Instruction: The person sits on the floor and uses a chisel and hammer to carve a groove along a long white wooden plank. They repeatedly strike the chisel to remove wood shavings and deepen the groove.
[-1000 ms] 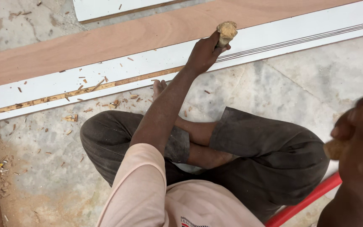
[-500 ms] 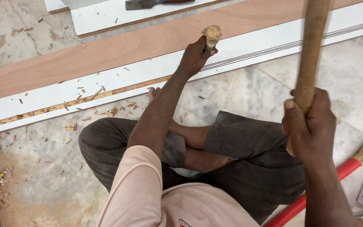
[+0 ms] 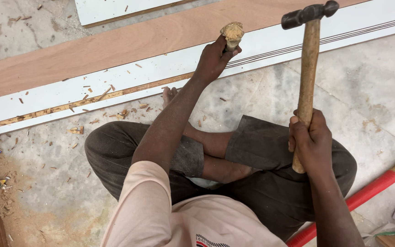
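Head view: our left hand (image 3: 213, 59) grips the chisel (image 3: 232, 35) on the white board (image 3: 161, 75), part-grooved; right hand (image 3: 311, 139) clasps the raised hammer (image 3: 308, 64).

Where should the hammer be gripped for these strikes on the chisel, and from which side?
Grip the hammer low on its wooden handle, near the butt, where the right hand wraps it now. The shaft stands nearly upright with the dark metal head on top, so coming from below leaves the long handle free to swing. The left hand holds the chisel on the white board.

Wooden-handled hammer (image 3: 308, 68) raised upright, chisel (image 3: 232, 36) on white board (image 3: 161, 75)
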